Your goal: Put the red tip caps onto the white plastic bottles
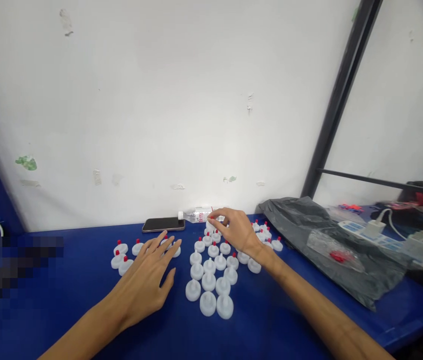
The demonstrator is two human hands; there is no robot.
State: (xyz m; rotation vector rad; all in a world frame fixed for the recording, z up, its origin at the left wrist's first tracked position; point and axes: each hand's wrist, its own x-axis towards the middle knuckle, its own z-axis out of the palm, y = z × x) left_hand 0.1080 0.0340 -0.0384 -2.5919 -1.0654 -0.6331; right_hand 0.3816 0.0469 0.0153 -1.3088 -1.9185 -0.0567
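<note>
White nozzle caps [208, 281] stand upright in a cluster on the blue table [271, 320]. Those nearest me have bare nozzles, while many farther back carry small red tips. At the far end of this cluster, my right hand [236, 232] pinches a small red tip [210, 218] at the top of a white nozzle cap [211, 225]. My left hand [146, 280] hovers or rests, fingers spread, over a left group of red-tipped caps [120, 247], partly hiding some. Whether it touches any cap is not visible.
Behind my hands lie a phone [163, 224] and a clear plastic bottle [196, 215] by the wall. On the right, a dark grey plastic bag [309, 230] bears a clear bag with red tips [341, 256]. Beyond it are power strips with plugs [374, 228] and cables.
</note>
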